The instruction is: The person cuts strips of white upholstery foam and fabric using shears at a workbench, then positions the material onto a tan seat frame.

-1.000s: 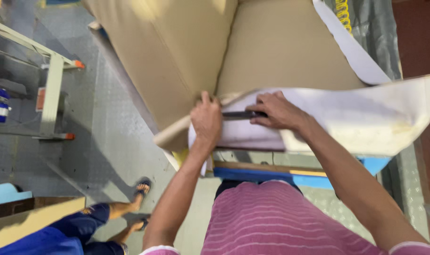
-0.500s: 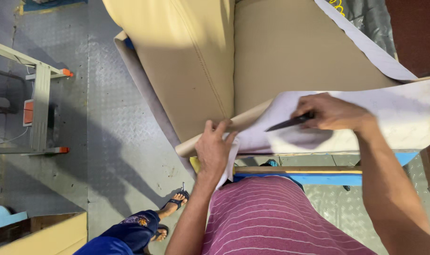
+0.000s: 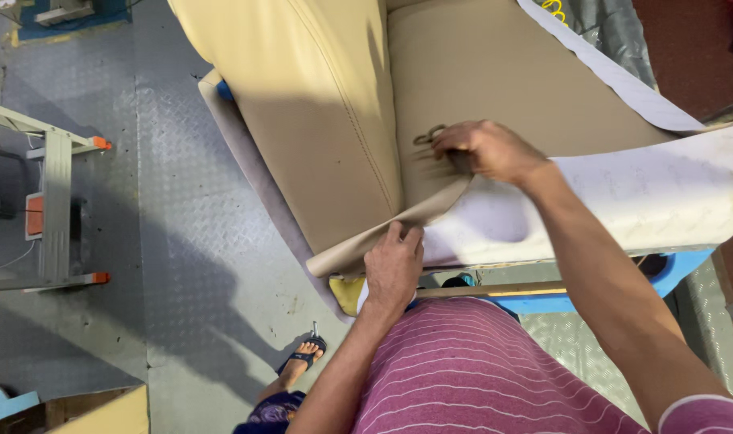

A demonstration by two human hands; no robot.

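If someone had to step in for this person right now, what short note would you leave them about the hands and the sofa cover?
Left hand: pinching the loose edge of the beige cover flap near the seat's front corner.
Right hand: gripping scissors, blurred, over the beige seat panel.
White backing sheet: folded back toward the person, underside up.
Done: flap is lifted and held taut.
Left: how far any cutting has got cannot be told; the flap is loose, not fastened.
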